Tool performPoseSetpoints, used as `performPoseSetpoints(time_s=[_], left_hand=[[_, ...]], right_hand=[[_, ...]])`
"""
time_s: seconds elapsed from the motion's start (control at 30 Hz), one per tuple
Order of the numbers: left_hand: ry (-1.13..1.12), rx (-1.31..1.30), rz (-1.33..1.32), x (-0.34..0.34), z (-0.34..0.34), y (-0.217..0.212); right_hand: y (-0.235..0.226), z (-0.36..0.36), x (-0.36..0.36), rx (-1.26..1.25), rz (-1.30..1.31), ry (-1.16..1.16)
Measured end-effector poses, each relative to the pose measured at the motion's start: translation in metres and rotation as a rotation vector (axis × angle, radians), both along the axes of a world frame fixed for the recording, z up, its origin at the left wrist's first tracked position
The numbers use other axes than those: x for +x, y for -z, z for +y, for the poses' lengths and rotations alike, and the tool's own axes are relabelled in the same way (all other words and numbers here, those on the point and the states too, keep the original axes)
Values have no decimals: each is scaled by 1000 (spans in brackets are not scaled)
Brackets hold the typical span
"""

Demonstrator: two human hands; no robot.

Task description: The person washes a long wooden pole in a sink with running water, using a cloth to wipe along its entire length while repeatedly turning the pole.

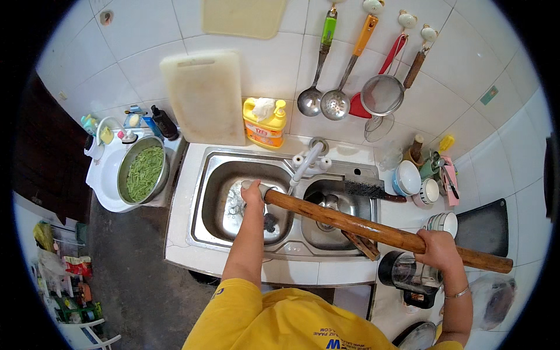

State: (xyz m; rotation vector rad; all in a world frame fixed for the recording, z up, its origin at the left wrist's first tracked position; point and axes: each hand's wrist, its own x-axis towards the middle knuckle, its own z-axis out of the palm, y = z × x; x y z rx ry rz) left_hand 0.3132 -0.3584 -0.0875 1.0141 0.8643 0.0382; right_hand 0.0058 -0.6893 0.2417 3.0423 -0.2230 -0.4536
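A long, thick wooden pole [356, 223] slants across both basins of the steel double sink [201, 236], its right end reaching over the counter. Closed around its pale left end is my left hand [253, 195], above the left basin. My right hand [438, 251] grips the pole near its other end, above a glass jug with a black base [411, 277]. A dark scrubber [270, 222] lies in the left basin. The white faucet [308, 164] stands behind the pole, its spout angled toward the left basin. Below the pole, a wooden piece [363, 245] rests at the right basin's front.
A dark-bladed knife [373, 189] lies over the right basin's back corner. Bowls [407, 177] and a black board [483, 227] stand at right. Behind the sink are a yellow jug [265, 122] and cutting board [204, 96]. Green beans fill a metal bowl [143, 169] at left. Ladles [310, 100] hang above.
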Motion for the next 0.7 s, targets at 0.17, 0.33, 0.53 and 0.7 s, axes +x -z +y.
performPoseSetpoints(time_s=[0.17, 0.33, 0.53, 0.7], left_hand=[[222, -25, -65, 13, 3, 25], [596, -332, 106, 9, 16, -3], [541, -580, 32, 1, 5, 21], [108, -473, 83, 2, -42, 108]], right_hand=[[6, -16, -16, -13, -50, -1], [10, -43, -34, -90, -113, -26], [19, -54, -40, -254, -168, -79], [26, -6, 1, -239, -235, -251]])
